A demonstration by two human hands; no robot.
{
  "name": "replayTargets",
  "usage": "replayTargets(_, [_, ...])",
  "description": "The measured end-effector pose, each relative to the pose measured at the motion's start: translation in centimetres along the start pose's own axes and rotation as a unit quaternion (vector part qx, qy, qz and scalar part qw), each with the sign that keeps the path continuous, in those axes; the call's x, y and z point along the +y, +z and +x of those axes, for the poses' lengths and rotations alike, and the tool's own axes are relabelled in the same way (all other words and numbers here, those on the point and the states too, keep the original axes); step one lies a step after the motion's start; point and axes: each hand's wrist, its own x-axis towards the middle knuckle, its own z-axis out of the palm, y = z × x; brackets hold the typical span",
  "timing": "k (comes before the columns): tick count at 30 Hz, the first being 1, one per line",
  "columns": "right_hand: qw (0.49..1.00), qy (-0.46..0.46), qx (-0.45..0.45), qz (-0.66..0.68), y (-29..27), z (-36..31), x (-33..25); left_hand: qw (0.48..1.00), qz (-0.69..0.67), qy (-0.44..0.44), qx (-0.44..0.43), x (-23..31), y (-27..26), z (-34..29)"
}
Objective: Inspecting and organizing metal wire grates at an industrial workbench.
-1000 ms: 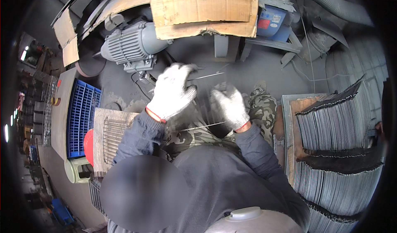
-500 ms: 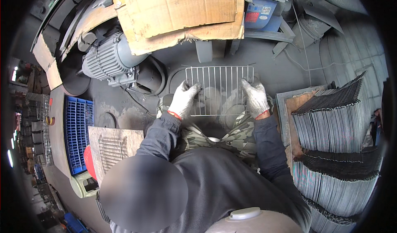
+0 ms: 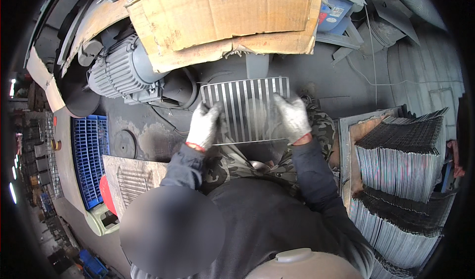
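Observation:
A wire rack (image 3: 246, 111), a rectangular metal frame with thin parallel bars, hangs over my lap between both hands. Its bars look smeared and broad, and its right side is slightly higher than its left. My left hand (image 3: 203, 125), in a white glove with a red cuff and grey-stained fingertips, grips the left edge. On the opposite edge my right hand (image 3: 294, 118), gloved alike, is closed with its thumb over the bars. The fingers behind the rack are hidden.
Cardboard (image 3: 222, 16) covers something ahead, beside a grey electric motor (image 3: 121, 68). At right, tall stacks of racks (image 3: 401, 165) stand close to my arm. Left are a blue plastic crate (image 3: 91, 160) and a board (image 3: 114, 167) with a rack (image 3: 133, 185) on it.
The rack and both hands sit further left in view, and the rack is now slightly tilted. Its bars look wider and blurred. The surroundings have shifted as my head moved.

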Motion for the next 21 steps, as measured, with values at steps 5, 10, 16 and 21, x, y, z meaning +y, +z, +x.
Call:
replayTargets(5, [0.998, 0.026, 0.05, 0.01, -0.1, -2.3, -3.6, 0.997, 0.055, -0.043, -0.006, 1.1, 1.8, 0.0])
replayTargets(10, [0.995, -0.014, 0.101, 0.013, -4.9, -2.1, -3.5, 0.995, 0.02, 0.062, -0.082, -3.5, 5.9, 2.7])
replayTargets(16, [0.994, -0.068, -0.023, -0.085, 2.8, 0.5, 0.3, 0.998, -0.047, -0.026, 0.027, -0.3, -1.9, 0.0])
replayTargets(21, [0.984, 0.072, -0.037, 0.156, -1.8, -1.5, -2.1, 0.954, 0.257, -0.142, -0.069, -1.4, -2.3, 2.9])
